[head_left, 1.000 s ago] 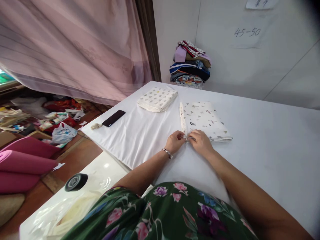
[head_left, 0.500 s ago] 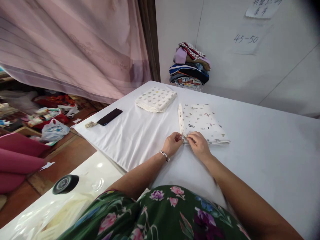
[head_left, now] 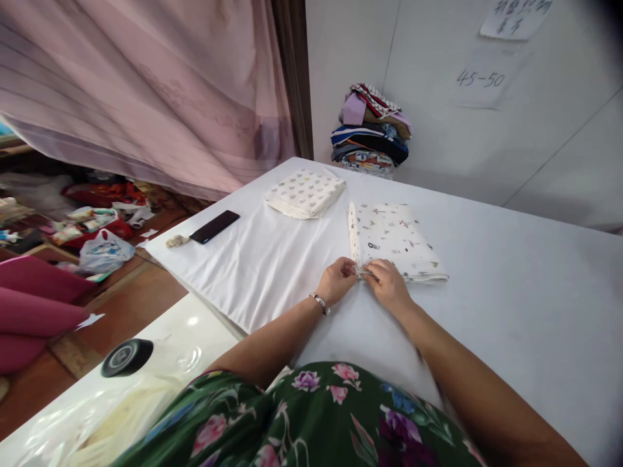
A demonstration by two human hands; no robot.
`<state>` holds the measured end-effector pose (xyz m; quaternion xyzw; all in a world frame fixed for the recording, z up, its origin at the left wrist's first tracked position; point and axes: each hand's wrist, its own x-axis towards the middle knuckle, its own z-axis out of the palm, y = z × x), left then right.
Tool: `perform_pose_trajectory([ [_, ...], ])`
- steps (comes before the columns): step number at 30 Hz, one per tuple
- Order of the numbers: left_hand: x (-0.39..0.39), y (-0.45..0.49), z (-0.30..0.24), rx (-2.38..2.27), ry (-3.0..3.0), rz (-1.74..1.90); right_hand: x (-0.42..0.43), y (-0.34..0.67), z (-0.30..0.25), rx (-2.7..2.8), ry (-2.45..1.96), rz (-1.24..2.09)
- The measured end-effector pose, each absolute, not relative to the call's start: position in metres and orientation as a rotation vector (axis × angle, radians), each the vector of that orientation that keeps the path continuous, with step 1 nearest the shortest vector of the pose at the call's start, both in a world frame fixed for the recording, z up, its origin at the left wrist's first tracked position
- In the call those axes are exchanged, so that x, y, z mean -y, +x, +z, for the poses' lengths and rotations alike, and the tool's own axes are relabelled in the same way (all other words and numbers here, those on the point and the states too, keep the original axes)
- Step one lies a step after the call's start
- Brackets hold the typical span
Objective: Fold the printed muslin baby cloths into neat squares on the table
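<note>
A folded white cloth [head_left: 396, 237] with small printed figures lies flat on the white-covered table [head_left: 516, 305]. At its near left corner, my left hand [head_left: 337, 279] pinches the cloth's edge between thumb and fingers. Close beside it, my right hand [head_left: 387, 280] is closed on the same corner, its fingertips almost meeting those of the left. The bit of cloth between the fingertips is mostly hidden. Farther back and to the left rests another folded cloth [head_left: 305, 193], white with a grey leaf-like print, touched by neither hand.
Left on the table is a black phone [head_left: 215, 227] with a pale charm [head_left: 177, 241]. A round black object [head_left: 127, 357] and clear plastic packaging [head_left: 111, 421] lie on a lower surface nearby. Against the wall stands a stack of folded fabrics [head_left: 372, 133]. A pink curtain [head_left: 160, 84] hangs at left.
Both hands stay at the cloth's near left corner, with only slight finger movement there. The whole view has shifted a little; the cloths lie as before.
</note>
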<state>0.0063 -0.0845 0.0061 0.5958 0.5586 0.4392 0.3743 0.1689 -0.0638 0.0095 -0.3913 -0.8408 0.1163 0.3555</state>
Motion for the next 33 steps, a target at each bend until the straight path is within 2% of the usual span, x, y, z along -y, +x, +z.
perform_pose_trajectory([
  [6, 0.0843, 0.0083, 0.0072, -1.484, 1.534, 1.125, 0.0635, 0.1664, 0.0052, 2.023, -1.045, 0.376],
  [14, 0.0830, 0.0085, 0.0048, -1.476, 1.527, 1.127, 0.0649, 0.1654, 0.0062, 2.184, -1.039, 0.269],
  [21, 0.0834, 0.0086, 0.0045, -1.437, 1.546, 1.137, 0.0626, 0.1632, 0.0048, 2.000, -1.086, 0.397],
  [27, 0.0820, 0.0072, 0.0005, -1.426, 1.551, 1.143, 0.0657, 0.1614, 0.0038, 2.206, -1.066, 0.206],
  [33, 0.0828, 0.0059, 0.0003, -1.430, 1.584, 1.133, 0.0640, 0.1605, 0.0005, 2.218, -1.083, 0.171],
])
